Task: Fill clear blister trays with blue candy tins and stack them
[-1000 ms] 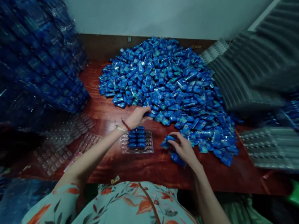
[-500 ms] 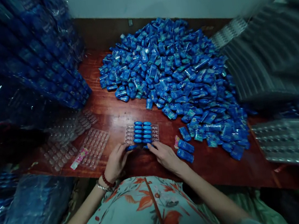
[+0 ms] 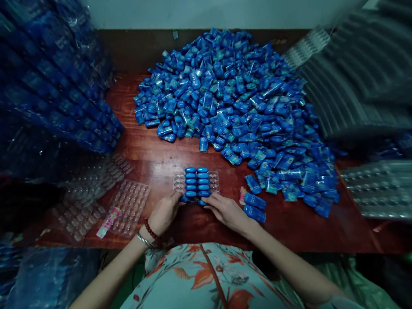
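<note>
A clear plastic blister tray (image 3: 214, 179) lies on the table in front of me, with two columns of glossy blue oval pieces (image 3: 191, 181) down its middle. At its near left corner my left hand (image 3: 165, 212) has its fingers closed on a blue piece (image 3: 184, 198), pressed against the near end of the left column. My right hand (image 3: 229, 214) pinches another blue piece (image 3: 203, 202) just below the right column. Fingers partly cover both pieces. Right of that hand lie a few loose blue packets (image 3: 254, 207) and a small pink-and-yellow label (image 3: 242, 195).
A large heap of blue packets (image 3: 221, 97) covers the back and right of the table (image 3: 149, 149). Clear trays (image 3: 132, 206) with a pink label (image 3: 109, 221) lie left. Stacked filled packs (image 3: 40, 89) rise at far left, stacked trays (image 3: 362, 80) at right.
My left hand has moved slightly right and up, bringing its blue piece against the tray's near end. My right hand stays almost in place. The whole view has shifted a little.
</note>
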### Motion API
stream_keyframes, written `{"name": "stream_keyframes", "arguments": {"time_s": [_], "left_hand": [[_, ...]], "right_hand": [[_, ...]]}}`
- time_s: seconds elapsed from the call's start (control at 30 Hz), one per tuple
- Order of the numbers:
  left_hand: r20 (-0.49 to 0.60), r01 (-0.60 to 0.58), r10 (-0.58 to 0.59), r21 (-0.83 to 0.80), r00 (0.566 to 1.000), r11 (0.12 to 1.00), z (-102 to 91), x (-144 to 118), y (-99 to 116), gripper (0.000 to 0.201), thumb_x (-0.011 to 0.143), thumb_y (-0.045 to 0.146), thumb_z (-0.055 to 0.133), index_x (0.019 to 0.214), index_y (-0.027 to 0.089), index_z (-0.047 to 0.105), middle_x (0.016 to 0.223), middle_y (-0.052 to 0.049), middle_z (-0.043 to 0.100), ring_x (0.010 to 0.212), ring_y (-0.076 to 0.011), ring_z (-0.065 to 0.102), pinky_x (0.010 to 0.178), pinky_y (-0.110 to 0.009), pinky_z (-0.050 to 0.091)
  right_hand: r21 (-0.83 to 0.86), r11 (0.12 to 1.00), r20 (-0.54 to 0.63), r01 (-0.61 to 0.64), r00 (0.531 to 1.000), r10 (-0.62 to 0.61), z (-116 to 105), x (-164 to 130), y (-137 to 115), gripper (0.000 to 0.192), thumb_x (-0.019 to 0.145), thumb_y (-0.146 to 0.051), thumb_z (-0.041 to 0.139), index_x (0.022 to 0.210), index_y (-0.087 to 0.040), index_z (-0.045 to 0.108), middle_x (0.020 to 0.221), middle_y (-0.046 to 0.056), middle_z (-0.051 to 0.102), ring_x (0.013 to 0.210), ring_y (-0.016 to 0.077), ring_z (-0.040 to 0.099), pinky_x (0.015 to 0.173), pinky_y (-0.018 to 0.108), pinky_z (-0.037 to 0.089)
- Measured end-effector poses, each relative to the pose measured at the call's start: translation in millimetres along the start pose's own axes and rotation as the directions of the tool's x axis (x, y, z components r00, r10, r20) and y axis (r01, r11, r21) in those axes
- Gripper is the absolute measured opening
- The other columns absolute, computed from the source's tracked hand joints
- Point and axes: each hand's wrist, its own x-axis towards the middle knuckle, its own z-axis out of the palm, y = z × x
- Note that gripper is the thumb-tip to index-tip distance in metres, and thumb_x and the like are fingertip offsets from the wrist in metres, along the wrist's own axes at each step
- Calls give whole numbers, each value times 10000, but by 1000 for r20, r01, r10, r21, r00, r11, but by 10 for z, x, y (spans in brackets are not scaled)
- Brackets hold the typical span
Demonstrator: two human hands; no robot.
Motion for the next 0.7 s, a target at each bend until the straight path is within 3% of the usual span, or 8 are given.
{"name": "stream_keyframes", "arguments": {"time_s": [0.17, 0.27, 0.37, 0.47, 0.6, 0.7], "left_hand": [[106, -64, 26, 369, 994, 927, 112, -55, 286, 247, 845, 53, 407, 1040, 145, 529, 973, -94, 586, 894, -194, 561, 798, -330, 478], [158, -95, 12, 529, 987, 843, 182, 23, 482, 211, 832, 33, 406, 960, 99, 560, 916, -125, 583, 875, -222, 560, 745, -333, 478], [205, -128, 16, 547, 979, 828, 169, 212, 549, 214, 847, 39, 378, 920, 73, 577, 893, -154, 584, 872, -244, 567, 693, -330, 472], [203, -156, 57, 518, 978, 841, 100, 384, 470, 217, 856, 49, 375, 918, 68, 581, 927, -163, 591, 888, -245, 575, 702, -326, 467], [83, -157, 135, 390, 987, 907, 15, 434, 223, 188, 866, 159, 472, 1036, 130, 546, 992, -100, 614, 874, -195, 591, 736, -288, 464], [-205, -82, 106, 119, 973, 989, -47, 397, 16, 249, 883, 296, 486, 1087, 160, 525, 928, -49, 646, 808, -151, 601, 727, -252, 463]], "right_hand": [[-85, 996, 5, -11, 1000, 12, 26, 11, -37, 329, 903, -173, 429, 1193, -236, 570, 928, 73, 611, 782, 159, 597, 669, 249, 485], [51, 999, 13, 9, 1000, -9, -61, 69, 47, 303, 894, -210, 473, 1167, -250, 599, 960, 61, 637, 818, 153, 613, 715, 251, 485], [241, 969, -30, 46, 999, -40, -110, 142, 194, 265, 888, -230, 483, 1095, -251, 647, 966, 48, 673, 872, 158, 627, 789, 280, 480], [347, 938, -129, 19, 991, 27, -84, 209, 300, 232, 862, -253, 509, 1011, -244, 687, 956, 37, 700, 873, 165, 642, 808, 297, 481], [421, 906, -309, -54, 930, 200, -28, 248, 368, 248, 843, -315, 507, 977, -225, 695, 959, 31, 709, 860, 178, 654, 806, 315, 489], [492, 863, -490, -116, 783, 385, -16, 207, 415, 323, 845, -378, 474, 997, -180, 680, 894, 52, 714, 711, 172, 658, 720, 309, 509]]}}
